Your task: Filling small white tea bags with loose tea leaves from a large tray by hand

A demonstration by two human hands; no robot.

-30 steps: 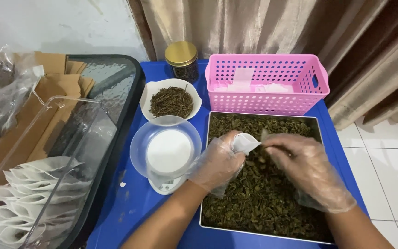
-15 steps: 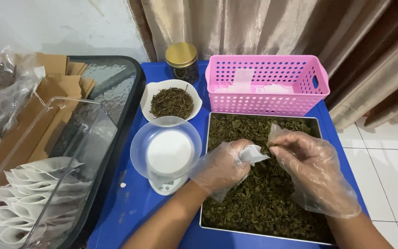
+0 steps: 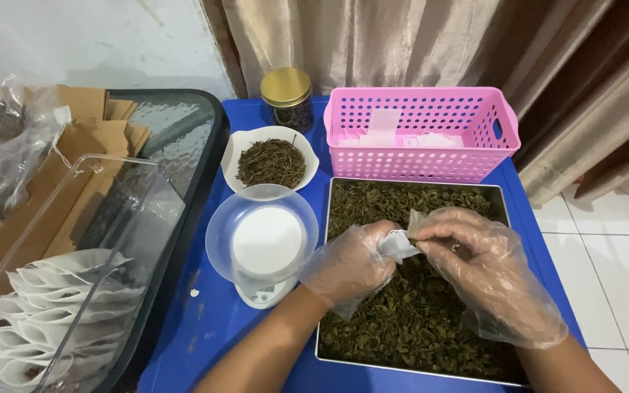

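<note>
Left hand: your left hand [image 3: 354, 266] wears a thin, crinkled clear plastic glove and is curled round a small white filter bag [image 3: 396, 245], gripping it from the left.
Right hand: your right hand [image 3: 475, 266], gloved the same way, has its fingertips pinched on the bag's upper right edge; both hands hold this one bag.
Bag: soft, papery, white, crumpled between the two hands, held just above the middle of the tray.
Tray: one rectangular metal tray [image 3: 502, 195] with a shiny rim, at the near right of the table, filled with dry, crinkly dark green leaves [image 3: 409, 327].
Basket: one pink plastic basket [image 3: 420, 131], perforated with round holes, touching the tray's far edge; white pieces lie inside it.
Bowl: one white bowl [image 3: 236, 149] with a wavy rim, far left of the tray, holding thin brown dried strands.
Jar: one dark glass jar [image 3: 286, 98] with a round gold metal lid, beyond the bowl.
Scale: one small white scale [image 3: 263, 291] carrying a clear round dish, just left of the tray.
Table: smooth blue top [image 3: 205, 327].
Bin: one clear plastic bin [image 3: 74, 240] at the far left, with a row of white bags inside; I cannot count them.
Envelopes: flat brown paper pouches [image 3: 74, 160] stacked beyond the bin.
</note>
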